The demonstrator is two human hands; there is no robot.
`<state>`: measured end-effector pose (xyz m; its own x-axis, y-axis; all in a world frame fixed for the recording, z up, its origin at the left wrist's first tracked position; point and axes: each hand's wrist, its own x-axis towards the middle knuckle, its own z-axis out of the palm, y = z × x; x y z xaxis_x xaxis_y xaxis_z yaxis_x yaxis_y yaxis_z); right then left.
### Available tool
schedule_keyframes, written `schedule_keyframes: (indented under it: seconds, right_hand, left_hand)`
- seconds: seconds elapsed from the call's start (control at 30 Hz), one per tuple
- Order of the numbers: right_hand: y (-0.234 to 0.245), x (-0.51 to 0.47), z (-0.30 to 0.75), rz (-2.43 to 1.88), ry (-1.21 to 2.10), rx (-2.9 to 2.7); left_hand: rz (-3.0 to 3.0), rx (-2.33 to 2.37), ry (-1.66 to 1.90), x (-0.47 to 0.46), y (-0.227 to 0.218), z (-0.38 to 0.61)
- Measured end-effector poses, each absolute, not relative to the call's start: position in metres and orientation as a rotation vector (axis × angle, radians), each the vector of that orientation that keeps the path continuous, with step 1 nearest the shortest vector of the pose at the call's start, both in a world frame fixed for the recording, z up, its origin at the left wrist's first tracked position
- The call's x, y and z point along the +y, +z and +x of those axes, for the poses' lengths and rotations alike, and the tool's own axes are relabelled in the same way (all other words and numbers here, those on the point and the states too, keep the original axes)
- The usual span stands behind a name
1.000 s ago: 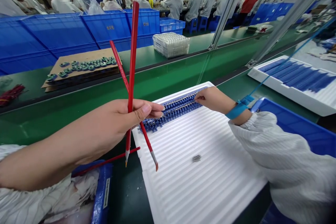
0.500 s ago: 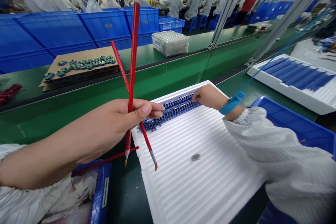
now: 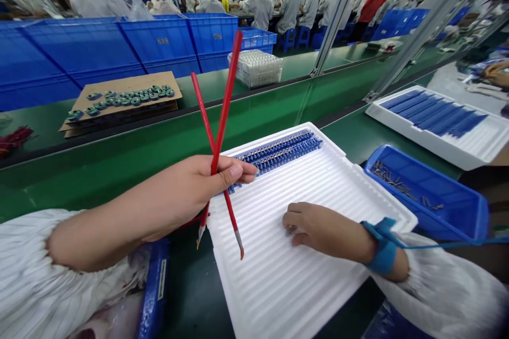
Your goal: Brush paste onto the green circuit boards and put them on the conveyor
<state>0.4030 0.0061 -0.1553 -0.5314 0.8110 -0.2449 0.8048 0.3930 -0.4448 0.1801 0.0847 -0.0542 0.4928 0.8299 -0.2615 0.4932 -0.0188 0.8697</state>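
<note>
Head-worn view, forward and down, edges seemingly warped.

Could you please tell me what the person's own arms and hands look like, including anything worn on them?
The left hand and right hand are bare, with no gloves. The left sleeve and right sleeve are white, finely ribbed and gathered at the cuff. The right wrist wears a blue strap, with a thin blue cord running from it.
</note>
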Motion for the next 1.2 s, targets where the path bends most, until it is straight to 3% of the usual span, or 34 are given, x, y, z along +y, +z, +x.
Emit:
schedule_keyframes:
  seconds: [0.13,0.27,0.47,0.7,1.2]
  right_hand:
    - [-0.169,-0.002,0.400,-1.470,0.832,-2.466]
    - [-0.147,-0.013,0.403,-1.455,0.933,-2.044]
    - [-0.117,-0.040,0.389,-1.198,0.729,-1.446]
    - [-0.113,-0.055,0.371,-1.219,0.483,-1.264]
    - [-0.112,-0.049,0.377,-1.085,0.797,-1.039]
  left_hand:
    - [1.784,1.101,0.206,0.074,-0.054,0.189]
    - [1.945,0.979,0.125,0.058,-0.056,0.200]
    - [2.137,0.724,0.127,0.032,-0.049,0.221]
    - [2.224,0.808,0.211,0.019,-0.052,0.239]
    - [2.272,0.723,0.301,0.023,-0.051,0.240]
